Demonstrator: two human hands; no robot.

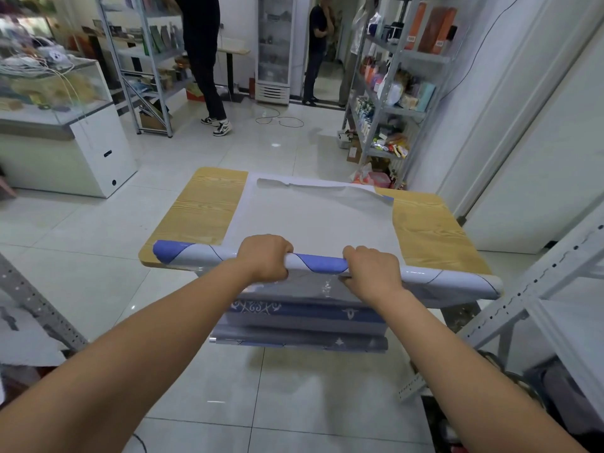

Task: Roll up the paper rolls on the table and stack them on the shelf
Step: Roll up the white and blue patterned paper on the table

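Observation:
A long paper roll [322, 261], white with blue patches, lies along the near edge of the wooden table [202, 207]. Its unrolled white sheet [313, 217] spreads across the tabletop toward the far edge, where its end curls up. My left hand [264, 258] grips the roll left of centre, fingers curled over its top. Right of centre, my right hand [372, 271] grips it the same way. Below the table edge hang blue patterned sheets [304, 313] in clear film, ending in a second roll [299, 343].
A grey metal shelf frame [539, 289] stands close at my right, another upright [39, 308] at my left. Stocked shelves [389, 93] stand beyond the table at the right, a white counter [81, 148] at the left. Two people stand at the back of the tiled floor.

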